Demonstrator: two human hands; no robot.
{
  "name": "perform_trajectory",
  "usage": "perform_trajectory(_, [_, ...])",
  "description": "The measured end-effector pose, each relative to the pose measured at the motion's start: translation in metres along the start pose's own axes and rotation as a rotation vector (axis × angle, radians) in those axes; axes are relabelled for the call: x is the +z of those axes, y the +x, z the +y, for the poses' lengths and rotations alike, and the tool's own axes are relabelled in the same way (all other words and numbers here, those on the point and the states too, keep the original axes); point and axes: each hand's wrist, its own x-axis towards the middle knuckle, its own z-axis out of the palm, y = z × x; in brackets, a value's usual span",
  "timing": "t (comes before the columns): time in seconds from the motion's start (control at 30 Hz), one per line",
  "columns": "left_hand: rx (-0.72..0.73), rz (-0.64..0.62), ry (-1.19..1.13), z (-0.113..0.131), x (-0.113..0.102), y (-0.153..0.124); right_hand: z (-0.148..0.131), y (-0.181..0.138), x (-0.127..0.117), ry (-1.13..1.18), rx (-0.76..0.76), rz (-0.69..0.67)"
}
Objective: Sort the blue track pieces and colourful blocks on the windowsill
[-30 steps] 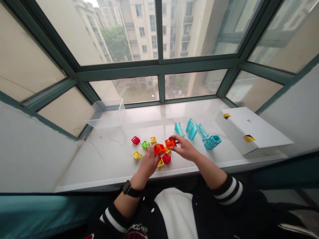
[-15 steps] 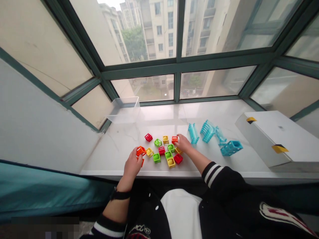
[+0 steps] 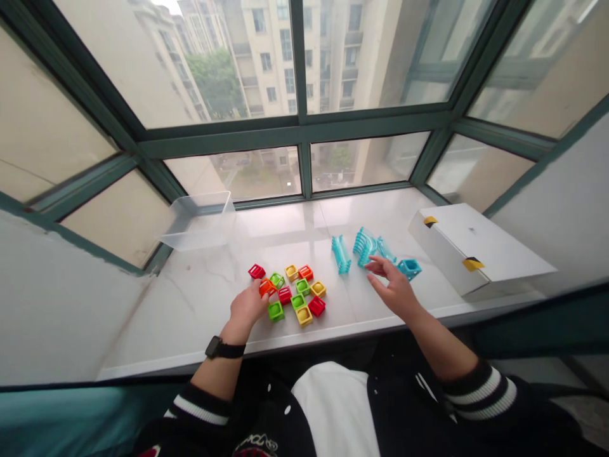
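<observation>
Toward the sill's front edge (image 3: 349, 325), the left hand (image 3: 248, 308) holds an orange block (image 3: 267, 287), partly hiding it; the right hand (image 3: 392, 287), spread wide, partly covers a blue block (image 3: 410, 268). Near the rear left corner stands a faint clear bin (image 3: 197, 241).

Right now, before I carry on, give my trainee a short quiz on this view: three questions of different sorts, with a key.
1. Which hand has its fingers on an orange block?
2. True or false: the clear bin stands to the right of the white box.
3. The pieces nearest the right hand are: a) red, b) yellow, c) light blue.

Key:
1. The left hand.
2. False: the clear bin stands left of the white box.
3. c, the light blue pieces.
</observation>
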Motion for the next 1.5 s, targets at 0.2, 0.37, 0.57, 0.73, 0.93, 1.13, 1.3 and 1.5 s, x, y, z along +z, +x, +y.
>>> perform_trajectory(0.2, [0.075, 0.017, 0.050, -0.002, 0.000, 0.000, 0.014, -0.016, -0.053, -0.054, 0.070, 0.196])
perform_trajectory(0.37, [0.043, -0.022, 0.142, -0.002, 0.003, 0.000, 0.032, -0.021, -0.068, -0.053, 0.120, 0.299])
perform_trajectory(0.57, [0.052, -0.061, 0.185, -0.005, 0.004, 0.004, 0.031, -0.022, -0.076, -0.111, 0.103, 0.332])
perform_trajectory(0.73, [0.047, -0.098, 0.210, -0.005, 0.001, 0.004, 0.035, -0.021, -0.088, -0.163, 0.117, 0.397])
perform_trajectory(0.93, [0.042, -0.031, 0.165, -0.013, -0.009, -0.001, 0.043, -0.028, -0.100, -0.240, 0.122, 0.432])
perform_trajectory(1.13, [0.090, 0.209, -0.164, -0.041, 0.004, -0.035, 0.054, -0.034, -0.116, -0.435, 0.083, 0.442])
perform_trajectory(1.3, [0.130, 0.285, -0.134, -0.042, 0.051, -0.051, 0.095, -0.019, -0.105, -0.598, 0.013, 0.221])
perform_trajectory(1.5, [0.154, 0.398, -0.125, -0.028, 0.083, -0.053, 0.127, -0.006, -0.078, -0.632, 0.151, 0.052])
